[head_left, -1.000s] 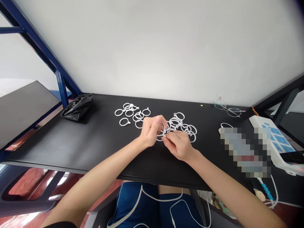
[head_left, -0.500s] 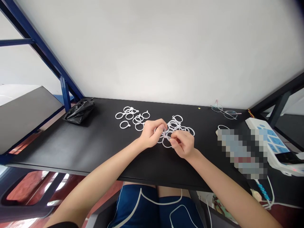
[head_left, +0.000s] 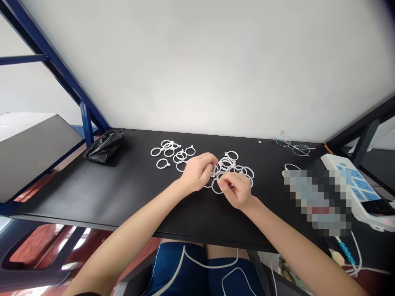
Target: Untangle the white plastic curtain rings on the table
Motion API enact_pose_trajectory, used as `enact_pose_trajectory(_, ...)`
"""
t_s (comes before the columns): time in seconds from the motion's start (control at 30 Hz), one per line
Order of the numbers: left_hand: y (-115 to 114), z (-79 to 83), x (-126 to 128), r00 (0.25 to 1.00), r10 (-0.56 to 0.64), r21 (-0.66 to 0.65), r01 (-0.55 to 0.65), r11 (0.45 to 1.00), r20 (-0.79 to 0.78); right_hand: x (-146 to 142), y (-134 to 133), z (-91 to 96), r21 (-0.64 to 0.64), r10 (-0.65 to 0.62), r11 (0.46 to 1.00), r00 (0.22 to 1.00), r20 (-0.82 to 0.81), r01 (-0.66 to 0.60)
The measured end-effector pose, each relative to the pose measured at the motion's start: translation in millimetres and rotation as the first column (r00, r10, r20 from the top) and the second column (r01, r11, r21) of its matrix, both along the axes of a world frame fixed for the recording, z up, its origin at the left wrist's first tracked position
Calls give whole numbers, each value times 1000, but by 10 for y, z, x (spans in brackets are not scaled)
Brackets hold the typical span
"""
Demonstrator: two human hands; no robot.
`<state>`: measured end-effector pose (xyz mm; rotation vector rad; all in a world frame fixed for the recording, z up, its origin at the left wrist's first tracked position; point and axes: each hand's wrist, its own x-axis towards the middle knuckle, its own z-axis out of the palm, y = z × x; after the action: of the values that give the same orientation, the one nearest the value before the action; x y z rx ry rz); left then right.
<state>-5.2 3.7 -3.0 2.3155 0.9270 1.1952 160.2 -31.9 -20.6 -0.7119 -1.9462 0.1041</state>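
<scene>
We record our left hand (head_left: 197,172) pinching a white plastic curtain ring (head_left: 213,168) between fingertips, our right hand (head_left: 238,190) with fingers together at the ring pile (head_left: 236,166) on the black tabletop (head_left: 138,193), its grip unclear.

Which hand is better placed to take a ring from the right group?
Probably the right hand: its fingers are among those white plastic rings, while the left hand holds a ring.

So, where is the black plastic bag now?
In the head view, the black plastic bag lies toward the left end of the black desk, left of the white plastic rings.
</scene>
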Motion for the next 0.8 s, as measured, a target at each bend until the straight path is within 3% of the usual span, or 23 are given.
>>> enact_pose_trajectory(0.07,29,1,-7,971,78,86,-60,994,-227,-2,2,-1,-1,-17,1000,1000,-7,17)
enact_pose_trajectory(0.13,67,10,-16,888,155,170,-88,981,-434,-6,3,1,0,-26,1000,1000,-16,26)
enact_pose_trajectory(0.23,154,59,-83,764,255,238,-136,962,-592,-11,8,-2,-6,-36,999,999,-22,36)
enact_pose_trajectory(0.33,268,147,-271,706,330,244,-225,943,-627,-7,14,-17,-10,-48,999,998,-26,48)
enact_pose_trajectory(0.4,343,198,-443,666,419,243,-344,907,-618,-3,21,-31,-12,-56,998,998,-33,56)
enact_pose_trajectory(0.53,444,213,-713,526,490,229,-484,845,-695,5,39,-53,-21,-76,997,997,-33,75)
enact_pose_trajectory(0.63,451,175,-778,487,479,197,-522,830,-730,17,52,-55,-26,-88,996,996,-23,88)
enact_pose_trajectory(0.8,358,171,-718,427,538,270,-543,795,-726,43,67,-37,-89,-101,991,995,-25,99)
